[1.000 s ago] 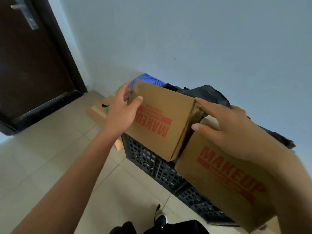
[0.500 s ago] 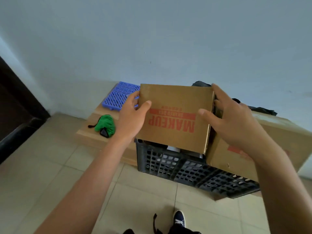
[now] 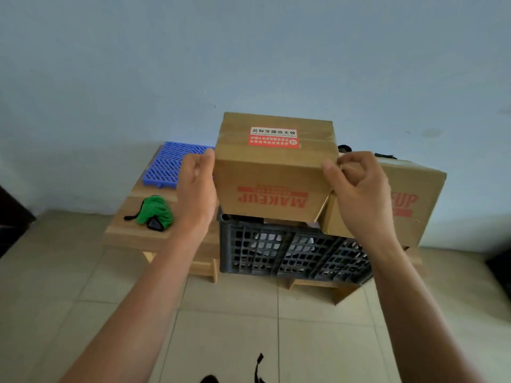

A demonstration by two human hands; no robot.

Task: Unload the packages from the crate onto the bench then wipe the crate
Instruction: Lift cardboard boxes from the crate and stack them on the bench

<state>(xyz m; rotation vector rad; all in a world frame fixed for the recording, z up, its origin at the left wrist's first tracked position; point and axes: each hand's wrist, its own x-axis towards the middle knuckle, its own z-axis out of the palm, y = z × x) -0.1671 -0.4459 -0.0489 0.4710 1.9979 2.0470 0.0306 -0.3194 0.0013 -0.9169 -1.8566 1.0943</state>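
Note:
A brown cardboard box (image 3: 272,172) printed MAKEUP in red, with a red and white sticker on its taped top, hangs above the black slatted crate (image 3: 293,251). My left hand (image 3: 197,189) presses its left side and my right hand (image 3: 356,189) grips its right edge. A second, larger MAKEUP box (image 3: 409,205) leans on the crate's right end, partly hidden behind my right hand. White packages show through the crate's slats. The crate stands on a low wooden bench (image 3: 132,233).
On the bench's left part lie a green cloth (image 3: 154,212) and, behind it against the wall, a blue plastic grid mat (image 3: 172,167). Something black (image 3: 345,148) pokes up behind the boxes. Beige tiled floor lies in front; a dark door frame is at far left.
The box has risen higher above the crate and tipped so its taped top faces me. My view has swung right and squared up to the bench.

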